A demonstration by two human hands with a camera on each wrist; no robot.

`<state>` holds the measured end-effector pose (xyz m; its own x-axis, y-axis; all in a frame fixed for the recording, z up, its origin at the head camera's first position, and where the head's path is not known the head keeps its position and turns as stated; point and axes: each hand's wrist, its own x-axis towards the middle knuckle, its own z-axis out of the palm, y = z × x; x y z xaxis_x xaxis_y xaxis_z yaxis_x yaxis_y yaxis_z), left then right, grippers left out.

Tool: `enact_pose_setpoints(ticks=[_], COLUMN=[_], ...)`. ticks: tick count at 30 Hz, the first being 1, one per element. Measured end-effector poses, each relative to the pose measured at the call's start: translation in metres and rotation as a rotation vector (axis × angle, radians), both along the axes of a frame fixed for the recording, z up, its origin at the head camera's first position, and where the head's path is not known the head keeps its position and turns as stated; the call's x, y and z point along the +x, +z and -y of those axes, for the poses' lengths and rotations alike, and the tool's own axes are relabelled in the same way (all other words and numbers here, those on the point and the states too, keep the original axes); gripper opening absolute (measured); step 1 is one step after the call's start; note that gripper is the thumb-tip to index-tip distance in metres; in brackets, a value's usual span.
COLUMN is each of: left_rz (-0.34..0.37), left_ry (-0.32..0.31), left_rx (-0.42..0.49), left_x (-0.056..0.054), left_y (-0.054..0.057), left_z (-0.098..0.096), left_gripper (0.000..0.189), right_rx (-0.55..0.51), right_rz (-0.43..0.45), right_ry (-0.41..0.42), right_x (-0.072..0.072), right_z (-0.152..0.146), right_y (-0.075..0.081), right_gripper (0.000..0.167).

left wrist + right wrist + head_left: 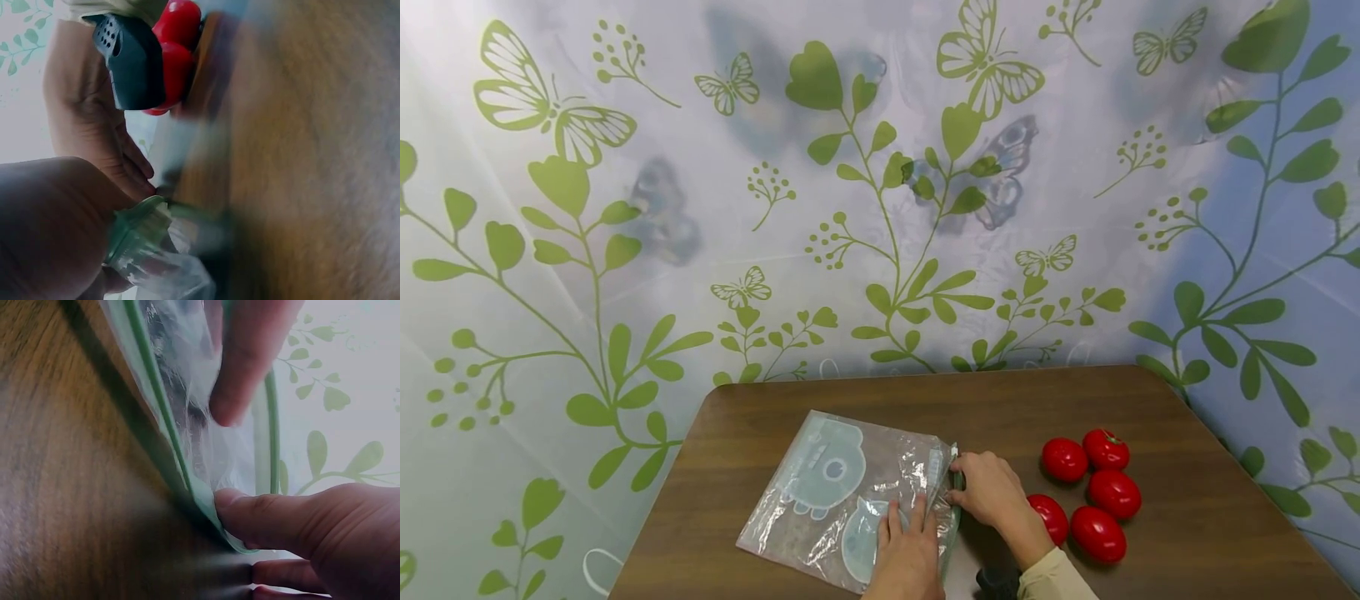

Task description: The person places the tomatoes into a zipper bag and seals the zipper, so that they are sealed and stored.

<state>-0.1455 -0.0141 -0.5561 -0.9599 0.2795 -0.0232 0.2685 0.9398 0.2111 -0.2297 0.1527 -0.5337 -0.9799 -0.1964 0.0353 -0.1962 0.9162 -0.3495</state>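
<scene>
A clear plastic zip bag [880, 475] with pale blue cartoon shapes lies flat on the wooden table, its green-edged mouth toward the right. My left hand [908, 554] rests on its upper face near the mouth, fingers spread, the thumb side at the edge. At the bag's far corner by the mouth, my right hand [996, 492] pinches the rim. In the right wrist view the green strips [159, 400] stand apart, with the right thumb [250, 512] at the corner where they meet and a left-hand finger [240, 369] across the upper strip.
Several shiny red tomatoes [1097, 533] sit in a cluster right of the right hand. A black wrist camera [997, 581] shows under the right sleeve [1054, 577]. Behind the brown table [760, 408] hangs a curtain [880, 250] printed with leaves and butterflies.
</scene>
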Motion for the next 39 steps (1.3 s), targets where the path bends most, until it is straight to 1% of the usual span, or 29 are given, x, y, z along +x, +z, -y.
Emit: enact_pose_setpoints(ticks=[2, 6, 8, 11, 15, 18, 21, 24, 29, 33, 36, 39], left_rz=[0.026, 0.036, 0.028, 0.012, -0.024, -0.026, -0.018, -0.02, -0.037, -0.071, -0.099, -0.113], left_ry=[0.017, 0.051, 0.07, 0.099, 0.123, 0.147, 0.177, 0.198, 0.22, 0.237, 0.245, 0.251], left_rx=[0.029, 0.092, 0.115, 0.14, 0.171, 0.201, 0.23, 0.234, 0.236, 0.241, 0.246, 0.252], left_x=[-0.001, 0.0, -0.001, -0.002, -0.003, -0.004, -0.004, -0.003, -0.003, -0.002, -0.001, -0.001], left_y=[0.001, 0.004, 0.006, 0.007, 0.006, 0.007, 0.007, 0.007, 0.006, 0.005, 0.005, 0.004], left_z=[0.0, 0.0, 0.001, 0.001, 0.001, 0.001, 0.0, 0.0, -0.003, -0.004, -0.005, -0.005], left_gripper=[0.104, 0.1, 0.099, 0.105, 0.111, 0.115, 0.121, 0.124, 0.124, 0.124, 0.124, 0.125], right_rx=[-0.004, -0.009, -0.013, -0.022, -0.058, -0.131, -0.214, -0.257, -0.275, -0.294, -0.294, -0.278], right_rz=[0.016, 0.042, 0.046, 0.06, 0.046, 0.005, -0.03, -0.058, -0.066, -0.043, -0.027, 0.004], right_ry=[-0.004, -0.017, -0.018, -0.022, 0.007, 0.057, 0.101, 0.123, 0.101, 0.076, 0.048, -0.001], right_x=[0.0, -0.001, -0.001, -0.001, 0.002, 0.008, 0.018, 0.026, 0.039, 0.051, 0.058, 0.066], right_z=[0.0, 0.001, 0.001, 0.001, -0.003, -0.009, -0.018, -0.03, -0.057, -0.079, -0.096, -0.112], right_y=[0.0, 0.0, -0.001, -0.003, -0.007, -0.006, 0.001, 0.013, 0.033, 0.047, 0.055, 0.058], right_gripper=[0.042, 0.044, 0.045, 0.046, 0.046, 0.046, 0.047, 0.047, 0.049, 0.056, 0.061, 0.064])
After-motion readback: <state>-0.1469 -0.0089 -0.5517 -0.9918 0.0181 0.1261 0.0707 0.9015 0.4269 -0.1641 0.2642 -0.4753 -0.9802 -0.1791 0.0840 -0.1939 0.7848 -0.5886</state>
